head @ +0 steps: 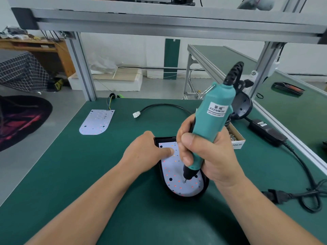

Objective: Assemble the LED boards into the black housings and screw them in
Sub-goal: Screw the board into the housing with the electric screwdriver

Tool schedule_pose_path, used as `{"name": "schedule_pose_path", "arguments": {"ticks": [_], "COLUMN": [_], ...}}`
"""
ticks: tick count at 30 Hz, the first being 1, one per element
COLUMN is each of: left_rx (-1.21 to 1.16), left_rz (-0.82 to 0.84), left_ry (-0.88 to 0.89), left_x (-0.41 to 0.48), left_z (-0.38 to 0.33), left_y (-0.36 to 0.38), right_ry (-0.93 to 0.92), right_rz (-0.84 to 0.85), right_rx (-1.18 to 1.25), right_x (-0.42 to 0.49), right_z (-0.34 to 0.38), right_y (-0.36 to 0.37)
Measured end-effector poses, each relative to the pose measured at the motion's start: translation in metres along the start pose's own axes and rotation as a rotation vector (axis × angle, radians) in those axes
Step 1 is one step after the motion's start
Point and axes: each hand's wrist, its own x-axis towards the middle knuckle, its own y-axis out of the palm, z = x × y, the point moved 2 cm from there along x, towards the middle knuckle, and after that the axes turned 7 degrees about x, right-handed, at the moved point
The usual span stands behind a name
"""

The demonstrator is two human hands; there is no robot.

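Observation:
A white LED board (174, 175) lies inside a black housing (205, 184) on the green mat, just in front of me. My right hand (203, 154) grips a teal electric screwdriver (212, 119), held nearly upright, and its bit tip touches the board near the rounded near end. My left hand (146, 152) rests on the housing's far left corner, with a straight finger pressing down on the board. A second white LED board (96, 122) with coloured wires lies loose at the far left of the mat. Another black housing (243, 106) stands behind the screwdriver.
A small cardboard box of screws (236, 137) sits right of the housing. A black power adapter (267, 130) and its cable (300, 174) run along the right side. A black cable with a white connector (136, 114) lies at the back. Aluminium frame posts (83, 68) stand at the bench's far edge.

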Motion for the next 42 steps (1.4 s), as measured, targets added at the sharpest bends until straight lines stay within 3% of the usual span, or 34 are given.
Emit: {"name": "schedule_pose_path", "arguments": {"ticks": [11, 16, 19, 23, 28, 31, 34, 37, 42], "left_rx": [-0.006, 0.001, -0.034, -0.069, -0.335, -0.9, -1.381, -1.452, -1.267], "left_rz": [0.003, 0.011, 0.029, 0.095, 0.055, 0.048, 0.237, 0.39, 0.484], "left_ry": [0.027, 0.015, 0.029, 0.063, -0.091, -0.183, -0.204, -0.165, -0.07], "left_x": [0.0, 0.002, 0.001, 0.003, 0.002, 0.003, -0.002, -0.01, -0.025], "left_z": [-0.001, 0.001, 0.003, 0.008, 0.012, 0.013, 0.007, -0.005, -0.016], "left_y": [0.0, -0.001, -0.001, -0.005, -0.017, -0.024, -0.03, -0.028, -0.017], "right_ry": [0.045, -0.005, -0.092, -0.055, -0.052, -0.061, -0.049, -0.042, -0.044], "right_rz": [-0.024, -0.023, -0.099, -0.322, -0.556, -0.61, -0.636, -0.645, -0.634], "right_rx": [-0.04, 0.13, 0.244, 0.362, 0.5, 0.525, 0.54, 0.537, 0.536], "right_x": [-0.001, -0.003, -0.001, 0.0, 0.001, 0.001, 0.001, 0.002, 0.002], "right_z": [-0.004, 0.007, 0.016, 0.015, 0.008, 0.006, 0.004, 0.003, 0.004], "right_y": [-0.006, -0.004, -0.012, -0.033, -0.054, -0.059, -0.059, -0.058, -0.058]}}
